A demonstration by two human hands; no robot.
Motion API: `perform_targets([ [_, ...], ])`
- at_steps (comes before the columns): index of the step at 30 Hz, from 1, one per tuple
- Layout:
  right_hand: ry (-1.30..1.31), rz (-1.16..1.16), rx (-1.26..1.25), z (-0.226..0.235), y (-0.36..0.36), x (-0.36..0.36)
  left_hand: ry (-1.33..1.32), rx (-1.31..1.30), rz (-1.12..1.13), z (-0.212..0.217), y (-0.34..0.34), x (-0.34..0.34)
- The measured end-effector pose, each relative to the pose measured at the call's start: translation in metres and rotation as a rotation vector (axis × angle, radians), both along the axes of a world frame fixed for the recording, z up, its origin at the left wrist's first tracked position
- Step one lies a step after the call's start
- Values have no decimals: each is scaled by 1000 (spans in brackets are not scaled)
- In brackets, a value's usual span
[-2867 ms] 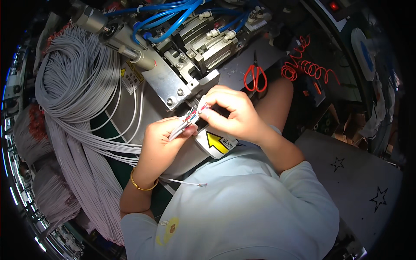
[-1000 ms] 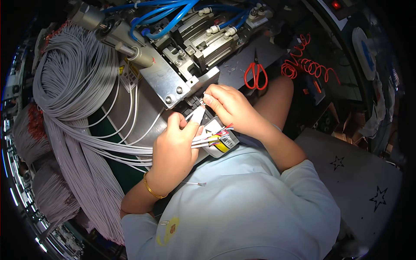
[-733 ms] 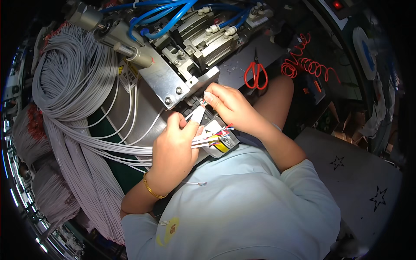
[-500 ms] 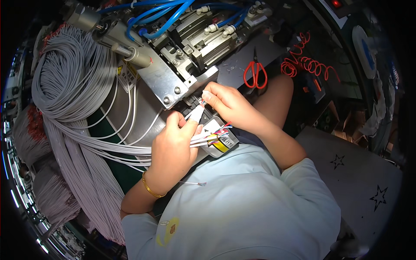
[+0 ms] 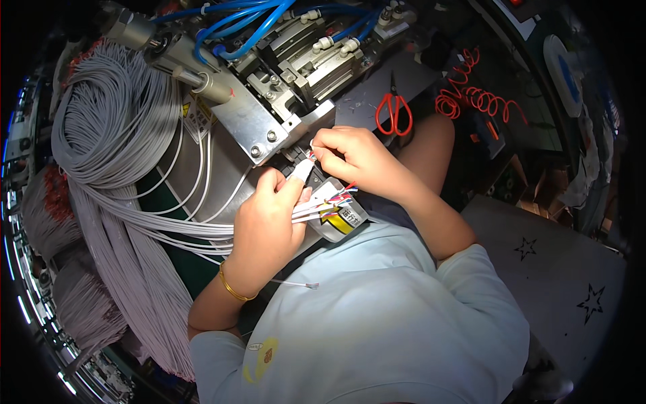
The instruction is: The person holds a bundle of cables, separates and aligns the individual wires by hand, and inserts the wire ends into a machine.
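From my seat I see my left hand (image 5: 269, 215) closed around a small bundle of grey cables (image 5: 202, 225), its fingers (image 5: 299, 172) curled tight with the index (capped in a white fingertip cover) pointing up toward the metal press machine (image 5: 269, 108). The stripped ends, showing coloured inner wires (image 5: 340, 198), stick out past the palm, just above a round label with a yellow arrow (image 5: 340, 221). My right hand (image 5: 356, 155) is pinched shut on one cable end right at the machine's mouth, thumb and forefinger pressed together on it. The cables trail left across the counter (image 5: 195, 266) into a big coiled hank of grey cable (image 5: 108, 128). Red-handled scissors (image 5: 393, 111) lie beyond the right hand, near a red coiled cord (image 5: 471, 101). Blue air hoses (image 5: 249, 13) loop over the machine top. A gold bangle (image 5: 232, 289) sits on my left wrist.
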State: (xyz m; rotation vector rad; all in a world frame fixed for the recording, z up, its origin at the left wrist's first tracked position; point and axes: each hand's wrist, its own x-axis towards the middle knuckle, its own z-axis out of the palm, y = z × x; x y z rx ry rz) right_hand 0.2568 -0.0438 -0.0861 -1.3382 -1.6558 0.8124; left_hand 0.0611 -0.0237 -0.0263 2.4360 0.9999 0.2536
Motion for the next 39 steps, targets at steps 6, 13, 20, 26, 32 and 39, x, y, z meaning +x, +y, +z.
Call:
perform_targets([
  [6,73,-70,-179,1,-1,-2,-322,-148,105,7,11,-11],
  [13,17,-88,278,19,-8,-16,-161,-505,254,25,25,-20],
  [20,135,35,331,17,-6,-29,-271,-616,217,24,22,-21],
  [26,209,81,240,23,-9,-29,-276,-698,235,21,23,-26],
  [32,206,105,261,27,-9,-26,-412,-842,219,23,22,-22],
  [39,234,110,185,33,-9,-26,-431,-882,262,22,21,-21],
])
